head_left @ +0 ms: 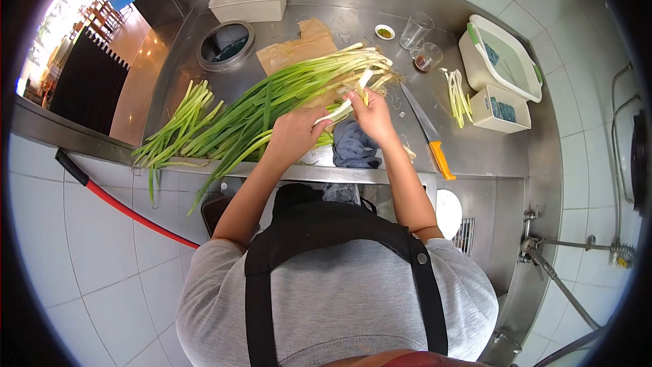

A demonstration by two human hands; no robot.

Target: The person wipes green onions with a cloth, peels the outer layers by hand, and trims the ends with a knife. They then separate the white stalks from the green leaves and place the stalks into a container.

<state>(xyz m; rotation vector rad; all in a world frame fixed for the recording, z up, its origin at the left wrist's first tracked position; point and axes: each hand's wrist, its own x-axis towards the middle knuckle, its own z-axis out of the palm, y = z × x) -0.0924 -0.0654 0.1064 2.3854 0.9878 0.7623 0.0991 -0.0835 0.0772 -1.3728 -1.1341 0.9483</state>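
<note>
My left hand (296,132) is closed around the stalk of a green onion (334,115), near the front of the steel counter. The fingers of my right hand (370,114) pinch the white end of that green onion, where a pale outer layer stands up above the hand. Behind both hands lies a large pile of green onions (272,98), roots to the right and green leaves to the left. A grey-blue cloth (355,145) lies bunched just below my right hand. To the right, a knife (426,126) with an orange handle rests at the counter's front edge.
Several trimmed white stalks (457,98) lie at right beside a white basin (499,54) and a small white bin (501,110). A glass (416,30), a glass cup (427,57) and a sauce dish (385,32) stand behind. A round opening (226,45) and brown paper (299,46) are at back left.
</note>
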